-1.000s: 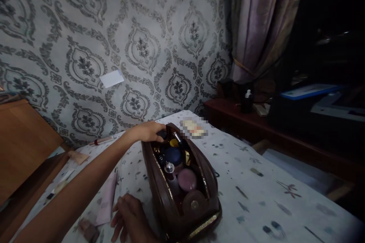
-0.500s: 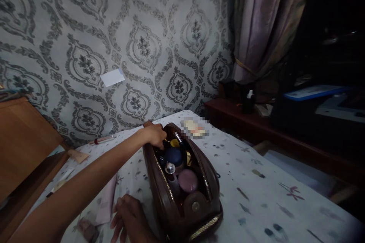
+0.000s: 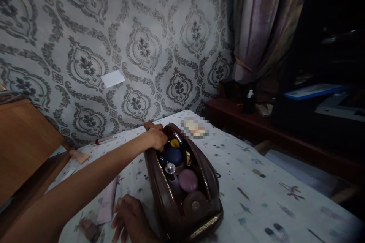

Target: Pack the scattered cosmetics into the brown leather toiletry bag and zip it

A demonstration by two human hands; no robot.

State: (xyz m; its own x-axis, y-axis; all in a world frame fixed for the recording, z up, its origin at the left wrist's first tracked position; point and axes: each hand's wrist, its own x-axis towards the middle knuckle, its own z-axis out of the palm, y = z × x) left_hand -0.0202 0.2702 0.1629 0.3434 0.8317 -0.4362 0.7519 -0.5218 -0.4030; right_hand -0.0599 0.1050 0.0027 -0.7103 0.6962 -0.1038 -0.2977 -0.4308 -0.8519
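Note:
A dark brown makeup bag [image 3: 159,197] stands unzipped on the bed, its gold zipper teeth spread apart. My left hand [image 3: 157,138] dips into its far end, fingers curled down past the rim; what they hold, if anything, is hidden. Inside lie a dark blue round-lidded jar [image 3: 173,156], a mauve round compact [image 3: 188,180], a tube with a shiny silver cap [image 3: 170,168] and something yellow [image 3: 174,143]. Beside the bag's near left side, my right hand [image 3: 129,214] rests with loosely bent fingers apart, holding nothing. A pink tube [image 3: 107,203] lies left of it.
A small blurry brownish item [image 3: 89,229] sits near the pink tube. Further left are a peach tube [image 3: 79,156] and a slim pen-like item [image 3: 103,140]. A pixelated flat item [image 3: 195,127] lies beyond the bag. A wooden headboard-like panel [image 3: 28,144] borders the left, a dark red shelf [image 3: 228,115] the right.
My left hand has shifted slightly up and right at the far end of the bag, its fingers less deep inside. My right hand is nearly unmoved.

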